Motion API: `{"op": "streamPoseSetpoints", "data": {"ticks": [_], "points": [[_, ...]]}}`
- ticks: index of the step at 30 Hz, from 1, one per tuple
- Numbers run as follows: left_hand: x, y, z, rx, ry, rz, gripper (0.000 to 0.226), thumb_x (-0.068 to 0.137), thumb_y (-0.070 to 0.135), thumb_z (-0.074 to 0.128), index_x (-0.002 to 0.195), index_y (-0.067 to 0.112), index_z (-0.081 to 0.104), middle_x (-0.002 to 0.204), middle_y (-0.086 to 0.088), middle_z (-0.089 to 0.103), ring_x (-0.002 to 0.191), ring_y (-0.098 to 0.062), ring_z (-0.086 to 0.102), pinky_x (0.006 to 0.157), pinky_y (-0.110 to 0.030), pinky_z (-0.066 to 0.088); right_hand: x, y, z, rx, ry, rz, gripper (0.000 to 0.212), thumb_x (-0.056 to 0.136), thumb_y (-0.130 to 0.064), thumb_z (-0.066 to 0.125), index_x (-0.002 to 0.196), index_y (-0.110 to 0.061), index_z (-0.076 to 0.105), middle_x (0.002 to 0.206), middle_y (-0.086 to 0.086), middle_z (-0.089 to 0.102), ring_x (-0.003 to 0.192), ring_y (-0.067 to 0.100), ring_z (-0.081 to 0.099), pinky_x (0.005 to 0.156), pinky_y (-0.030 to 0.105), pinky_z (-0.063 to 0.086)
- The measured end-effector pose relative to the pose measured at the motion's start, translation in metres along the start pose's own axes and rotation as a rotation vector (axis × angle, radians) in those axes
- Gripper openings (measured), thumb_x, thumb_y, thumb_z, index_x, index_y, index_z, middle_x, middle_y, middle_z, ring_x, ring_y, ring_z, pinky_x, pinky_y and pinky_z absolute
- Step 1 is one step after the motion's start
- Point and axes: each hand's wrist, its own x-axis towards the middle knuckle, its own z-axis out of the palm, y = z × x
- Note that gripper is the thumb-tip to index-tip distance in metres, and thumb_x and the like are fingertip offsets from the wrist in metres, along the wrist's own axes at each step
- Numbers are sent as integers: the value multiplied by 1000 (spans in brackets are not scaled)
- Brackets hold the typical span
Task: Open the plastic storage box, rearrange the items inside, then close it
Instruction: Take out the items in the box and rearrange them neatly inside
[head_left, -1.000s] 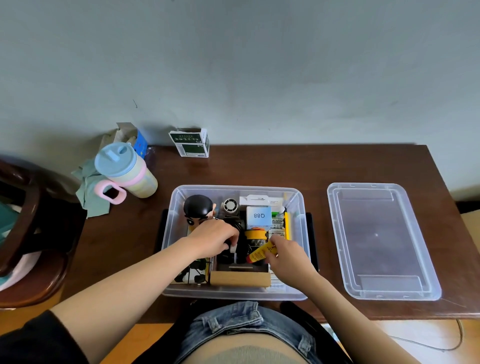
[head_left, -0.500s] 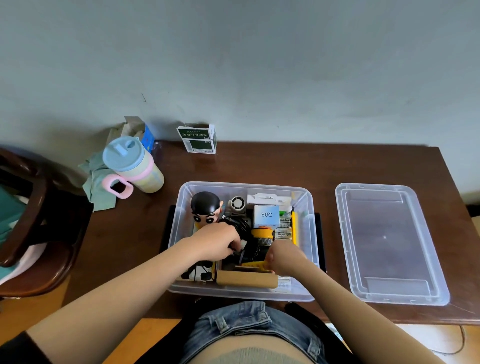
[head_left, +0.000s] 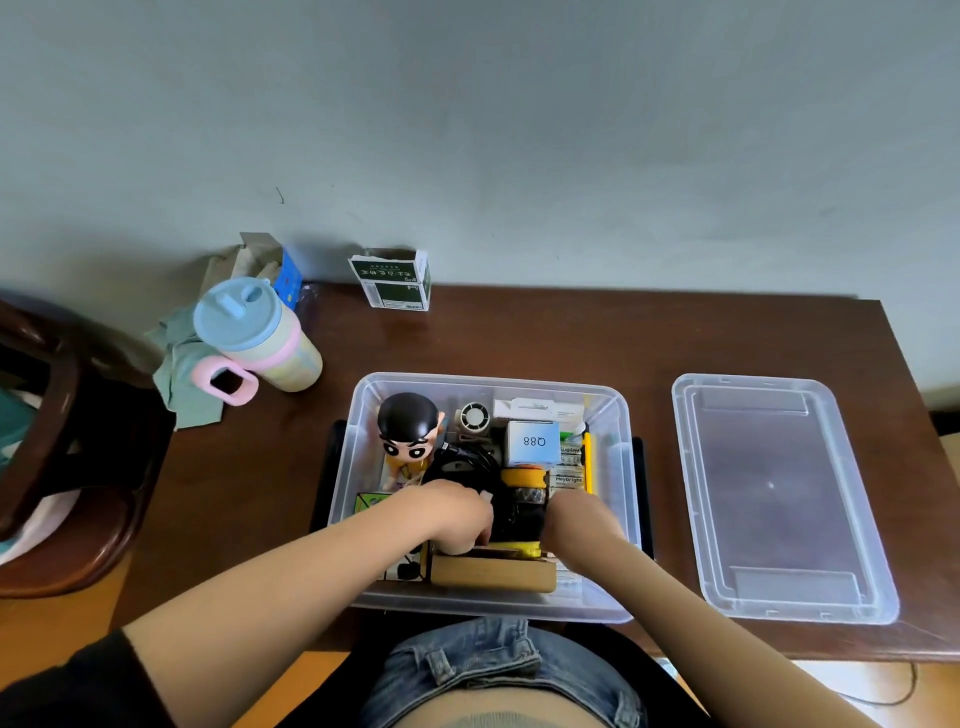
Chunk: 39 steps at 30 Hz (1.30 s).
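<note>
I saw the box (head_left: 358, 457) open on the desk (head_left: 519, 338), its lid (head_left: 779, 493) lying flat well to the right of both hands. The left hand (head_left: 447, 512) was down inside the box, fingers curled among black items; I could not tell what they gripped. The right hand (head_left: 579, 522) was beside it, fingers bent downward and hidden, so their hold was unclear. A yellow tube (head_left: 519, 547) lay between the hands, just above a brown carton (head_left: 493, 571). Beyond the fingers stood a figurine (head_left: 408, 431) and a Q88 carton (head_left: 534, 442).
</note>
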Motion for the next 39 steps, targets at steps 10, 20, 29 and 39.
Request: {"op": "streamPoseSetpoints", "data": {"ticks": [10,20,29,39], "points": [[2,0,-4,42,-126,-2,49,91,0,38,136,16,51,127,-10,58,111,-32,54,86,-38,48,5,-7,5,131,-19,81,26,84,-26,69,68,-14,51,65,-2,49,70,17,54,57,25,42],[0,-3,1,42,-44,0,51,89,-1,40,133,20,55,126,-10,59,110,-30,56,79,-34,46,-7,-8,-2,20,-23,38,15,86,-6,55,72,-11,55,69,0,48,73,22,54,58,26,41],[-21,-29,9,-467,443,-41,34,95,10,43,105,27,71,110,13,68,90,1,60,78,-17,46,-34,12,-38,194,244,-11,21,96,-13,43,97,-13,64,94,3,69,82,19,64,71,27,52],[-10,-14,-18,-341,1042,0,30,92,16,53,119,27,60,125,7,49,98,-12,54,66,-24,44,3,-12,-51,-46,137,132,50,95,-2,45,142,4,29,145,22,34,120,28,53,86,29,50]]}}
